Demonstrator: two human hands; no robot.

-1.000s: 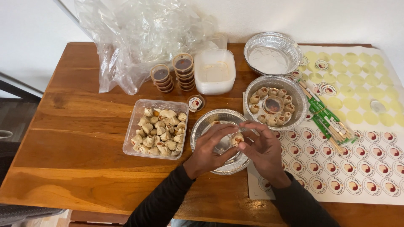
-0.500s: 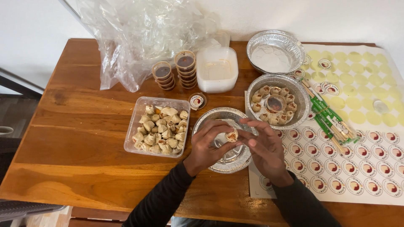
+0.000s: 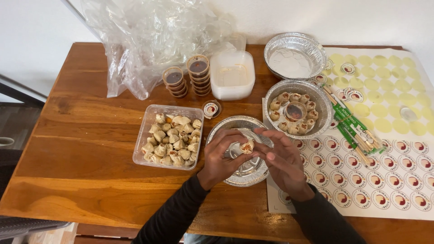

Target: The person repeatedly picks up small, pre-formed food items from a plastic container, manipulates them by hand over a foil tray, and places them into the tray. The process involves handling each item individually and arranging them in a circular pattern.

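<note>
Fingers (image 3: pixel 239 143) of your left hand (image 3: pixel 221 158) and right hand (image 3: pixel 282 160) pinch 1 small dumpling (image 3: pixel 247 146) between them, closed lightly around it, just above the near foil tray (image 3: pixel 228 124), which looks otherwise unfilled. Beyond it, 1 foil tray (image 3: pixel 323 106) is already ringed with dumplings around a sauce cup (image 3: pixel 296 110). Left of your hands, the clear plastic tub (image 3: pixel 147 124) on the desk (image 3: pixel 90 149) holds many more dumplings.

Shiny crinkled foil tray (image 3: pixel 235 180); clear glossy plastic tub (image 3: pixel 147 131) at 9 o'clock; smooth varnished wood table (image 3: pixel 86 135); paper sticker sheet (image 3: pixel 398 180).
</note>
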